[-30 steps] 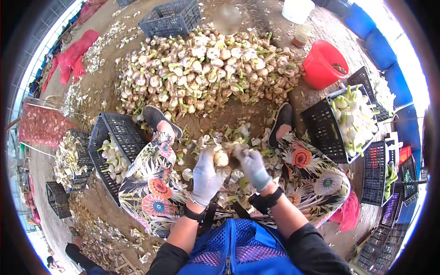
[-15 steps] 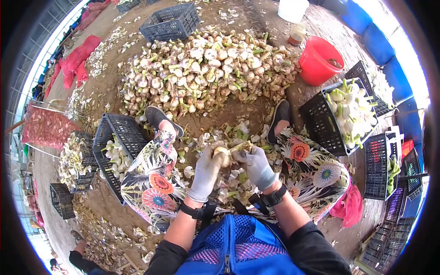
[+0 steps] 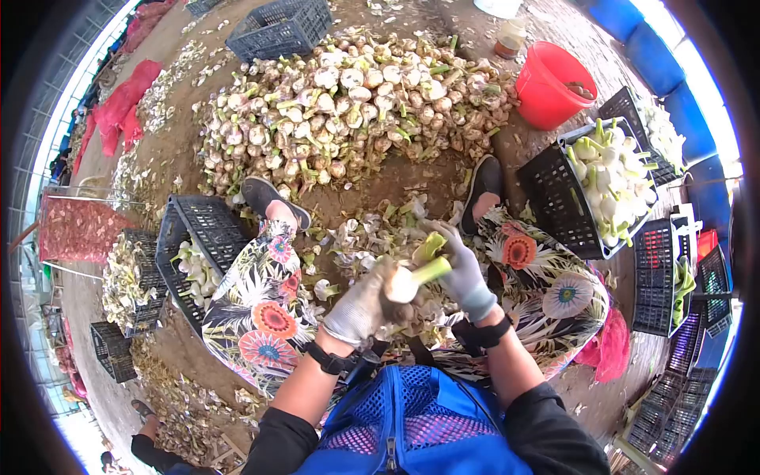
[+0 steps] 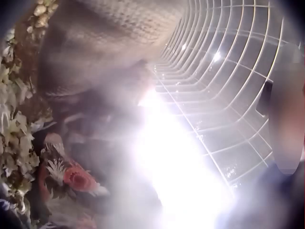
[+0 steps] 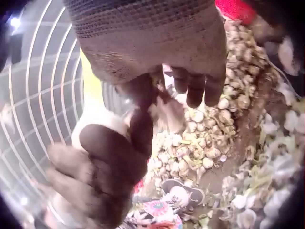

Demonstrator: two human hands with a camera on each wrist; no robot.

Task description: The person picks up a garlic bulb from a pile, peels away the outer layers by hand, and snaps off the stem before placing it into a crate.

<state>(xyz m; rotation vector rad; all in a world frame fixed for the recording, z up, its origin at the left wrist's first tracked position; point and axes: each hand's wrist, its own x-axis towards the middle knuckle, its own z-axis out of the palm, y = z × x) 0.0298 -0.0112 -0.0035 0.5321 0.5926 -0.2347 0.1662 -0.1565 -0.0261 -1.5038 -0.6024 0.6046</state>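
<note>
I sit with my legs in floral trousers spread on the dirt, both hands in grey gloves. My left hand (image 3: 358, 307) grips a white garlic bulb (image 3: 401, 285) in front of my chest. Its green stalk (image 3: 432, 270) points right into my right hand (image 3: 463, 267), whose thumb and fingers curl round the stalk and a strip of green skin. In the right wrist view the right hand (image 5: 157, 43) is above the left hand (image 5: 102, 174), thumb down on the bulb (image 5: 97, 125). The left wrist view is blurred by glare and shows only glove fabric (image 4: 95, 43).
A big heap of unpeeled garlic (image 3: 348, 103) lies beyond my feet. A red bucket (image 3: 554, 83) stands at the back right. A black crate (image 3: 554, 210) of cleaned bulbs sits on the right, another crate (image 3: 198, 226) on the left. Peelings (image 3: 368, 237) cover the ground between my legs.
Both hands have come nearer my body. The bulb has been turned so that its cut white end and green stalk show, and the right hand has shifted right along the stalk.
</note>
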